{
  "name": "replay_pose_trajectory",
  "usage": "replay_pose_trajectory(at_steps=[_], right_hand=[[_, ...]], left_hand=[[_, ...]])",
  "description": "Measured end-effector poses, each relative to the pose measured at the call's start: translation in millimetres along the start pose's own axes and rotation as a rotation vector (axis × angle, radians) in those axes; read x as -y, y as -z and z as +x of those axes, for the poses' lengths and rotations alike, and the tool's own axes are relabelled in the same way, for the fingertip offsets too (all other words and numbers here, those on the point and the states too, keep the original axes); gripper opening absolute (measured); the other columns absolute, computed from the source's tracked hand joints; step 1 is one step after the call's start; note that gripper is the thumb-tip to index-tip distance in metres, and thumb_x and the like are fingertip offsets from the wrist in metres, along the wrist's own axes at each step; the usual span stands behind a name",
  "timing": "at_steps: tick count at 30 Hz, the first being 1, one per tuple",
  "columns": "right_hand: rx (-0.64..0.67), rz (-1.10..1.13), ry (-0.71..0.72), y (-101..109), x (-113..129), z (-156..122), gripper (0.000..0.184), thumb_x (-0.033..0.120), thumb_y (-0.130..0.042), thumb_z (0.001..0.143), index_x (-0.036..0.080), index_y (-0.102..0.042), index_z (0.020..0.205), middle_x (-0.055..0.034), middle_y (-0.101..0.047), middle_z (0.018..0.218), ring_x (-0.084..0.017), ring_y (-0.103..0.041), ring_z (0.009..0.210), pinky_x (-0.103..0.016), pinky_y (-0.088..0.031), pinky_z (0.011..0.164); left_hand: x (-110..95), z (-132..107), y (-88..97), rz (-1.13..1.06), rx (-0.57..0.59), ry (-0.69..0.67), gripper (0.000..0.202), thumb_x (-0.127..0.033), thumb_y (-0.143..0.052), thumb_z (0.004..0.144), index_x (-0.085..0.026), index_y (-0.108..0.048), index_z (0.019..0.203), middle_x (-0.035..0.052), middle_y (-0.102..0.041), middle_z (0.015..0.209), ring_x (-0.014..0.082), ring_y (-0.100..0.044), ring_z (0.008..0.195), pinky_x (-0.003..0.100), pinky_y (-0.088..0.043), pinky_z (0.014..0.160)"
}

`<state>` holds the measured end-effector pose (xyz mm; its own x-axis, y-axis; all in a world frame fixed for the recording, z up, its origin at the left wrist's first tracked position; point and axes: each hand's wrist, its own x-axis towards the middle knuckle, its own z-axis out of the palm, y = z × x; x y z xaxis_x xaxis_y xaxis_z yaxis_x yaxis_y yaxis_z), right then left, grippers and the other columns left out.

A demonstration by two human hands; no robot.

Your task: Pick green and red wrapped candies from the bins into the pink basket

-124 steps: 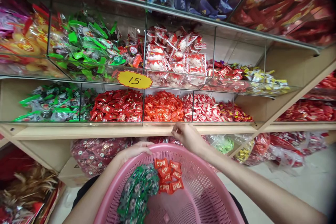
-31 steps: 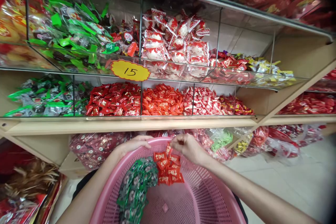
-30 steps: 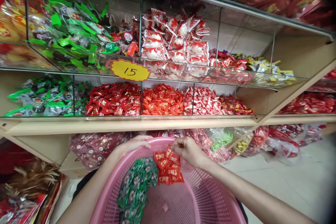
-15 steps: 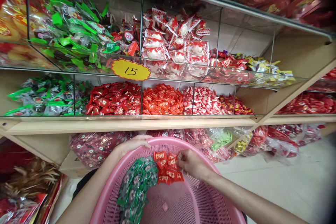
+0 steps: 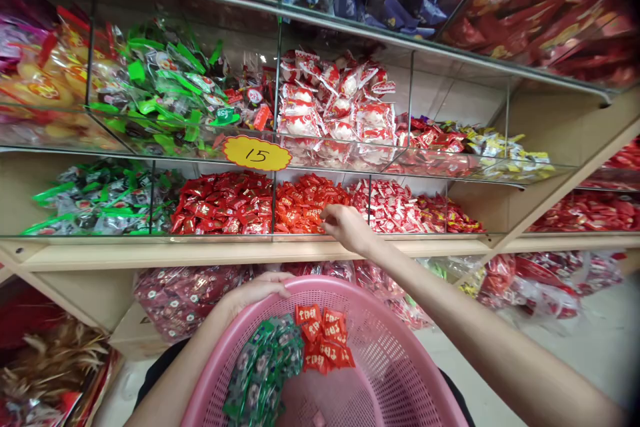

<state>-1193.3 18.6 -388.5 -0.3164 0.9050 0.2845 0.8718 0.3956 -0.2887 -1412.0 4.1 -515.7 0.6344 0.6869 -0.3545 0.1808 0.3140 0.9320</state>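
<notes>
My left hand [image 5: 257, 292] is closed over the left rim of a pink plastic basket [image 5: 435, 373]. In the basket lies a pile of green-wrapped candies [image 5: 263, 370], with several orange-red candy packets [image 5: 327, 340] beside it. My right hand [image 5: 347, 225] reaches over the shelf's front edge to a bin of orange-red candies [image 5: 310, 197]. Its fingers are curled together at the bin's right side. Whatever is between the fingertips is too small to make out.
Dark red candies [image 5: 225, 203] and red-and-white candies [image 5: 387, 203] fill the neighbouring bins behind low glass. A yellow price tag [image 5: 257, 153] marked 15 hangs above. Bagged goods [image 5: 175, 300] sit under the wooden shelf ledge [image 5: 190, 255]. Feathery brown items [image 5: 47, 353] stand at lower left.
My right hand has moved up from the orange-red packets inside the basket to the orange-red candy bin. My left hand stays on the rim. The view has tilted slightly upward.
</notes>
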Motion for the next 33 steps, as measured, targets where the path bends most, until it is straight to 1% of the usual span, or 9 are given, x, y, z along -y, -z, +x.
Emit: replay_pose_trajectory(at_steps=[3,7,13,16,18,22,25,29,33], right_hand=[[0.083,-0.039,-0.023,-12,-12,31,0.021,0.02,-0.057,0.072,0.017,-0.06,0.093,-0.0029,-0.063,0.079,-0.013,-0.055,0.072,-0.021,-0.037,0.063],[0.171,-0.077,-0.099,-26,-19,53,0.025,0.025,-0.062,0.07,0.018,-0.061,0.094,-0.004,-0.063,0.084,-0.014,-0.055,0.076,-0.022,-0.037,0.065],[0.188,-0.051,-0.134,-32,-20,61,0.022,0.027,-0.067,0.067,0.018,-0.063,0.087,-0.0048,-0.063,0.087,-0.015,-0.055,0.079,-0.022,-0.038,0.065],[0.174,-0.019,-0.122,-26,-20,59,0.023,0.027,-0.069,0.066,0.018,-0.061,0.085,-0.0029,-0.061,0.08,-0.013,-0.053,0.073,-0.021,-0.037,0.061],[0.119,0.022,-0.098,-16,-17,55,0.023,0.028,-0.068,0.065,0.017,-0.059,0.084,-0.0007,-0.058,0.072,-0.012,-0.049,0.066,-0.021,-0.034,0.058],[-0.01,0.123,-0.001,8,0,28,0.021,0.029,-0.064,0.068,0.016,-0.055,0.082,0.0039,-0.05,0.062,-0.009,-0.042,0.057,-0.021,-0.03,0.054],[-0.007,0.176,0.079,9,15,-13,0.017,0.029,-0.059,0.073,0.017,-0.052,0.084,0.0035,-0.05,0.065,-0.009,-0.042,0.058,-0.021,-0.03,0.054],[0.203,0.114,0.091,-21,16,-72,0.018,0.029,-0.06,0.073,0.018,-0.052,0.086,-0.0005,-0.056,0.078,-0.012,-0.047,0.067,-0.022,-0.031,0.057],[0.411,-0.128,0.01,-49,7,-102,0.022,0.024,-0.056,0.078,0.017,-0.052,0.098,-0.0074,-0.061,0.09,-0.018,-0.054,0.079,-0.026,-0.034,0.062]], left_hand=[[4,2,2.0,-0.028,0.022,-0.003,0.043,-0.018,-0.06,0.062,-0.018,-0.062,0.105,0.0017,-0.067,0.093,0.015,-0.06,0.076,0.023,-0.044,0.068],[5,2,3.1,-0.051,0.024,-0.011,0.043,-0.017,-0.06,0.061,-0.017,-0.063,0.104,0.0012,-0.067,0.087,0.0135,-0.059,0.072,0.022,-0.044,0.066],[5,7,5.3,-0.015,0.042,-0.031,0.043,-0.017,-0.059,0.061,-0.017,-0.063,0.104,0.0017,-0.067,0.092,0.0156,-0.059,0.079,0.024,-0.044,0.072],[3,7,4.8,-0.004,0.032,-0.016,0.043,-0.016,-0.059,0.062,-0.017,-0.063,0.105,0.002,-0.067,0.096,0.015,-0.06,0.079,0.023,-0.044,0.07],[0,5,3.2,-0.002,0.008,0.009,0.044,-0.016,-0.06,0.062,-0.018,-0.063,0.105,0.0015,-0.067,0.095,0.0136,-0.06,0.075,0.022,-0.044,0.068],[-4,0,-0.7,-0.042,0.008,0.033,0.043,-0.017,-0.06,0.063,-0.019,-0.062,0.106,0.0,-0.068,0.089,0.0122,-0.06,0.069,0.021,-0.044,0.064],[-5,0,-2.0,-0.057,0.024,0.032,0.044,-0.018,-0.06,0.063,-0.019,-0.062,0.107,0.0002,-0.068,0.088,0.0127,-0.06,0.069,0.022,-0.045,0.064],[-3,1,-1.5,-0.055,0.046,0.016,0.046,-0.018,-0.06,0.064,-0.019,-0.061,0.109,0.0011,-0.068,0.089,0.0135,-0.061,0.07,0.023,-0.045,0.065],[-1,1,-1.2,-0.056,0.058,0.016,0.045,-0.018,-0.059,0.065,-0.02,-0.061,0.109,0.0018,-0.068,0.092,0.0133,-0.061,0.071,0.022,-0.045,0.063]])
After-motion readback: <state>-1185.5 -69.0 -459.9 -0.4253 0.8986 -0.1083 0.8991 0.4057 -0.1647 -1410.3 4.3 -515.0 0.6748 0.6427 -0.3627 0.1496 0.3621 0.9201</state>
